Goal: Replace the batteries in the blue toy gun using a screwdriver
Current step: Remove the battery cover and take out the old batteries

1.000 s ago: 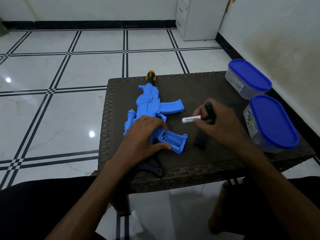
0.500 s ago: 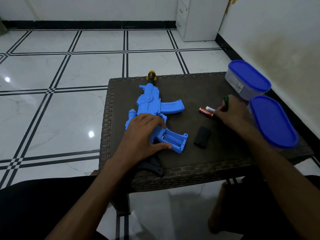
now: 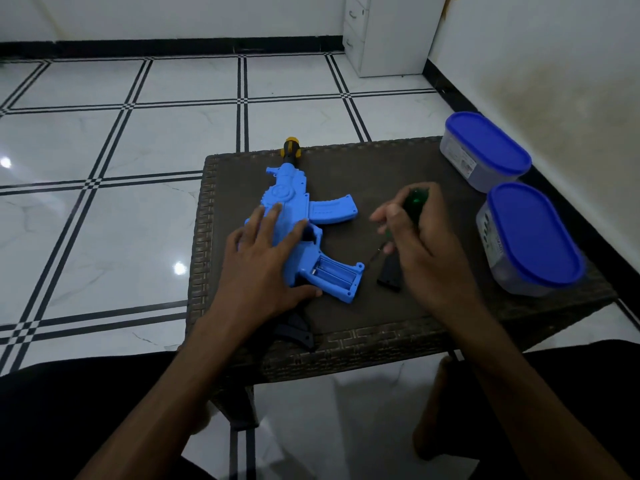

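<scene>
The blue toy gun [image 3: 332, 211] lies on its side on the dark wicker table [image 3: 381, 168], muzzle pointing away from me. Its battery compartment [image 3: 337, 273] in the grip is uncovered and looks empty. My left hand [image 3: 263, 268] lies flat on the gun body with fingers spread and the thumb along the grip, holding it down. My right hand [image 3: 426, 251] hovers right of the gun, closed on a green-handled screwdriver [image 3: 414, 199] whose shaft points down-left. The black battery cover [image 3: 389, 275] lies beneath that hand. No batteries are visible.
Two clear containers with blue lids [image 3: 485, 147] [image 3: 533, 233] stand along the table's right edge by the wall. The gun's black stock [image 3: 298, 332] overhangs the near edge. Tiled floor lies to the left, and a white cabinet [image 3: 388, 32] stands far back.
My right hand set a white battery down by the containers, then came back toward the gun with the screwdriver; the batteries are now hidden. My left hand's fingers spread flat and slid forward.
</scene>
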Motion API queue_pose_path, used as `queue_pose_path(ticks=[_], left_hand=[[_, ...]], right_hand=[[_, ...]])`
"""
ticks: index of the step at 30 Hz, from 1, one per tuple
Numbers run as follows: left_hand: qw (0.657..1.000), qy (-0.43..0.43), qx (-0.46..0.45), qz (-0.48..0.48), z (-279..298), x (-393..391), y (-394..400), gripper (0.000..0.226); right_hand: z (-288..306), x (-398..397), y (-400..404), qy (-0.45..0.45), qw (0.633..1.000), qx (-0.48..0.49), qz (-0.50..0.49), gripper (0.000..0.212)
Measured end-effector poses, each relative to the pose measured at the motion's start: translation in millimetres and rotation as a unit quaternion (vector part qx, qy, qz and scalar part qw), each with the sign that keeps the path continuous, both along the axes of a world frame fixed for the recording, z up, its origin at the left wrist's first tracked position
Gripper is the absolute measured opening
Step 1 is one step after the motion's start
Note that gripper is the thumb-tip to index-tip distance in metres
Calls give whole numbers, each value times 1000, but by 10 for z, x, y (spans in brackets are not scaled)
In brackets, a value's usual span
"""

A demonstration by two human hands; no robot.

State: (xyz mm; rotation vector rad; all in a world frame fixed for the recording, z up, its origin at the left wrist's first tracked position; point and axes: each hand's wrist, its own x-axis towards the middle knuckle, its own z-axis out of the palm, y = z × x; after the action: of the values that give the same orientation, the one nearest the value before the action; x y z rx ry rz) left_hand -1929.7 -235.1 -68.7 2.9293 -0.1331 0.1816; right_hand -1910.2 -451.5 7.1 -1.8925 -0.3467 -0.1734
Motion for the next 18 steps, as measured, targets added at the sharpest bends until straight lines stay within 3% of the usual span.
queue_pose_path(ticks=[4, 10, 18], left_hand=[[993, 84, -71, 50, 4, -14, -10, 94], [993, 13, -71, 89, 150, -93, -186, 67], [983, -133, 113, 60, 480, -176, -278, 65]], right_hand=[[-228, -46, 88, 62, 989, 135, 9, 3], [-466, -112, 139, 116, 964, 237, -21, 7], [-444, -192, 98, 142, 914, 379, -42, 15]])
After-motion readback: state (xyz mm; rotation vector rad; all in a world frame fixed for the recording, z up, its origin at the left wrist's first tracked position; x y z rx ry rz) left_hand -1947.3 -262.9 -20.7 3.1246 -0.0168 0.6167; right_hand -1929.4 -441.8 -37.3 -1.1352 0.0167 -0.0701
